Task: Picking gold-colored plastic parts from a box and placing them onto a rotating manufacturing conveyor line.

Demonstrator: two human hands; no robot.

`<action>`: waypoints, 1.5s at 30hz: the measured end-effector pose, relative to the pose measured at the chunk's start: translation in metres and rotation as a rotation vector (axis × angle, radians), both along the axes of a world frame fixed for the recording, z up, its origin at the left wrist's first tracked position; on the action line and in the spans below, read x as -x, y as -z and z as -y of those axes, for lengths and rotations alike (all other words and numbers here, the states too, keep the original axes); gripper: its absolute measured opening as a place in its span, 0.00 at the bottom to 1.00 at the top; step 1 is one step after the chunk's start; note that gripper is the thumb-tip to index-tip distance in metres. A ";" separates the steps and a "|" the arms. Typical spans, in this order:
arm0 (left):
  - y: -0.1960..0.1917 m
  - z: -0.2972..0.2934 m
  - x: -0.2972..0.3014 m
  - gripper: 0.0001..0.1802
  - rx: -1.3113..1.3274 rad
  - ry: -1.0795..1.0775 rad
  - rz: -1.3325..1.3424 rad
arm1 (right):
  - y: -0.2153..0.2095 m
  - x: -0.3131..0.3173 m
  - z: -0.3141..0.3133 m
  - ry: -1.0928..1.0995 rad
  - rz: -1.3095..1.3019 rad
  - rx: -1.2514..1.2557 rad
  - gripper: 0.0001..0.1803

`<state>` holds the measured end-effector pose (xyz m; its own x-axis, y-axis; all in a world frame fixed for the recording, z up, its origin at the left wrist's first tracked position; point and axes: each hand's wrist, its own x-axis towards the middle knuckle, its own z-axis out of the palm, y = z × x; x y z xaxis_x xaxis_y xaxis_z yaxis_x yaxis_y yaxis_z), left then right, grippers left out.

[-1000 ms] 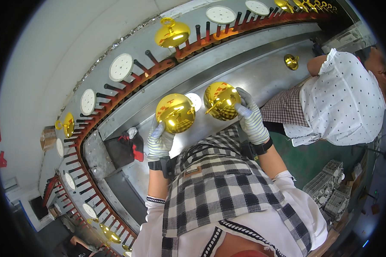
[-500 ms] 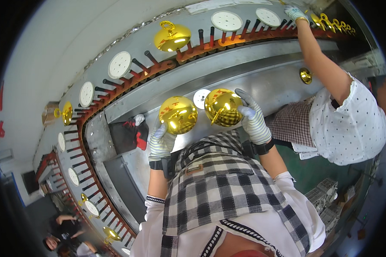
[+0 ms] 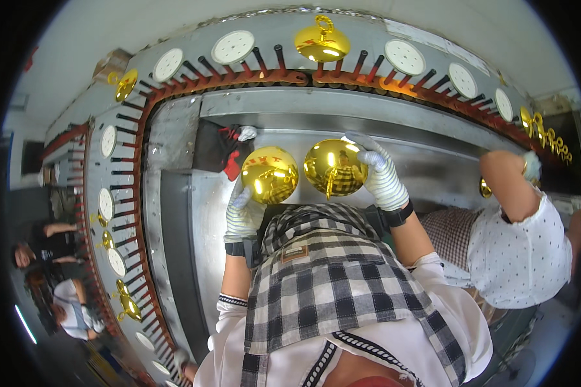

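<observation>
My left hand, in a striped work glove, is closed on the lower edge of a shiny gold domed lid. A second gold domed lid, its ring handle turned toward me, is gripped at its right edge by my right hand, also gloved. Both lids are held side by side above the metal trough, with a narrow gap between them. The thumb of my left hand rests against its lid; the fingers behind it are mostly hidden.
A curved conveyor carries black-tipped red spindles, perforated white discs and more gold lids. Black and red cloth lies in the trough. To my right, a co-worker's arm is bent near a small gold piece. Other people work at far left.
The surroundings have swung to the right in view, while my hands and both lids stay nearly in place. The white disc between the lids no longer shows. The co-worker's outstretched arm has drawn back.
</observation>
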<state>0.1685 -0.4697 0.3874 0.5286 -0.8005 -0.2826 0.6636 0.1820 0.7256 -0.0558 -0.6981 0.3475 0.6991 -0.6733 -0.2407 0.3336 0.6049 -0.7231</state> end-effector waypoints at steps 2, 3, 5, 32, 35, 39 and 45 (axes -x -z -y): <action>-0.004 -0.031 0.002 0.41 -0.030 -0.018 -0.014 | -0.012 -0.011 -0.014 -0.065 -0.013 0.001 0.33; -0.002 -0.044 0.009 0.41 -0.028 -0.049 -0.019 | -0.017 -0.011 -0.018 -0.108 -0.013 0.014 0.33; 0.002 -0.067 0.023 0.40 -0.006 -0.126 -0.055 | -0.023 -0.012 -0.025 -0.180 -0.017 0.024 0.33; -0.112 -0.218 0.154 0.36 -0.148 -0.658 -0.265 | -0.122 -0.046 -0.100 -0.700 -0.042 0.229 0.30; -0.111 -0.223 0.162 0.35 -0.122 -0.715 -0.268 | -0.139 -0.060 -0.102 -0.730 -0.081 0.052 0.37; -0.088 -0.236 0.141 0.36 -0.038 -0.758 -0.218 | -0.135 -0.126 -0.112 -0.762 -0.008 0.020 0.33; -0.080 -0.240 0.124 0.37 0.008 -0.869 -0.148 | -0.192 -0.258 -0.115 -0.886 0.217 0.064 0.31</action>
